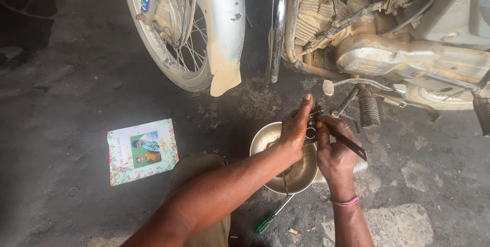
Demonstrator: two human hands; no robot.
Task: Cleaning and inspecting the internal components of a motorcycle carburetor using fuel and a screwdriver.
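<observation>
My left hand (295,127) reaches under the motorcycle engine (357,38) and pinches a small metal part (317,108) near the footpeg. My right hand (334,150) grips a dark flat spanner (351,144) whose handle sticks out to the right; its head meets the same small part. Both hands hover over a steel bowl (298,175) on the ground. A thin pink band sits on my right wrist.
The front wheel (173,27) with a silver mudguard (227,32) stands at upper left. A green-handled screwdriver (273,216) lies below the bowl. A printed card with a floral border (142,151) lies on the oily concrete at left. My knee (201,175) is beside the bowl.
</observation>
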